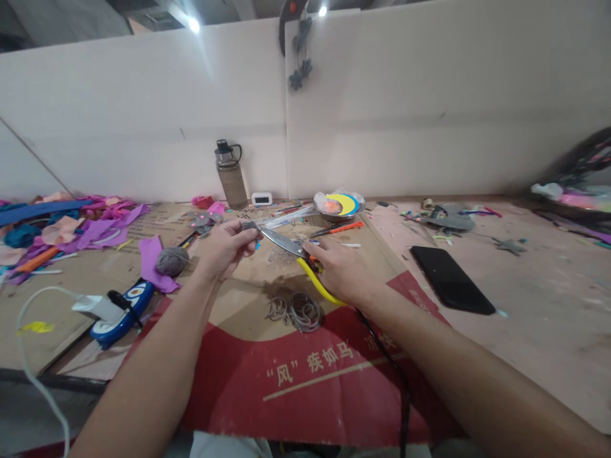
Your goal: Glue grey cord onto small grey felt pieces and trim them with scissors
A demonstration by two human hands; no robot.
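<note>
My right hand (337, 267) grips a pair of scissors (284, 242) with a yellow handle, their blades pointing left toward my other hand. Between thumb and fingers, my left hand (231, 245) pinches a small grey piece (249, 225), at the tips of the blades. Whether that piece is felt or yarn I cannot make out. Below both hands, a loose coil of grey yarn (305, 312) lies on the red and brown cardboard (305, 407). A grey yarn ball (172, 261) rests to the left, beyond my left forearm.
A black phone (451, 280) lies at right. Behind stand a water bottle (231, 175), a small white digital clock (261, 199) and a metal bowl (338, 215); orange-handled scissors (337, 229) lie before it. Left are a blue power strip (123, 315) and coloured scraps (95, 229).
</note>
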